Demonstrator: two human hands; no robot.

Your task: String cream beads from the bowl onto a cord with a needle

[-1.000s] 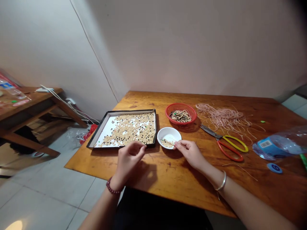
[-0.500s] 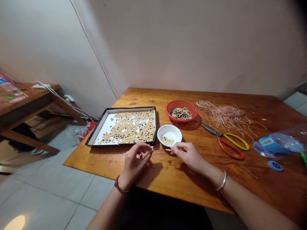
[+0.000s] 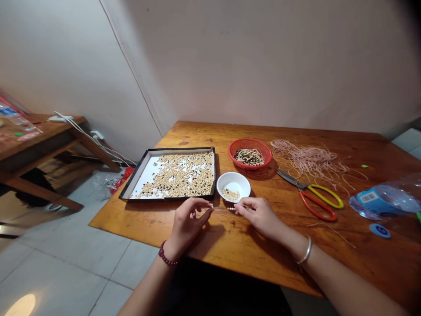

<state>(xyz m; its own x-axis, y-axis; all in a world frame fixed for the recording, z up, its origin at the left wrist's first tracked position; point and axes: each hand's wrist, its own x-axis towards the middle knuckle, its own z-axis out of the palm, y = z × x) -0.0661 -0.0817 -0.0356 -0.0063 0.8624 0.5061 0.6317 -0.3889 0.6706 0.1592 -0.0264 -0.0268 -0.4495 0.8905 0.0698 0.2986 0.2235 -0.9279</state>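
My left hand is closed in a pinch, thumb and forefinger meeting on a small pale bead at the tip of a thin string. That string runs taut across to my right hand, which grips it with several beads threaded beside the fingertips. Just behind the right fingers stands a white bowl with loose cream and dark beads and a green one at its bottom. Beyond my left hand lies a black-edged tray with many loose cream and black beads spread over its white floor.
A red basket of strung beads stands behind the bowl. To the right lie a tangle of pink string, scissors with red and yellow handles, a plastic bottle and a blue cap. Another table stands left.
The view has shifted slightly. Both hands keep nearly the same pose, with the string still stretched between them; the bead at my left fingertips shows less.
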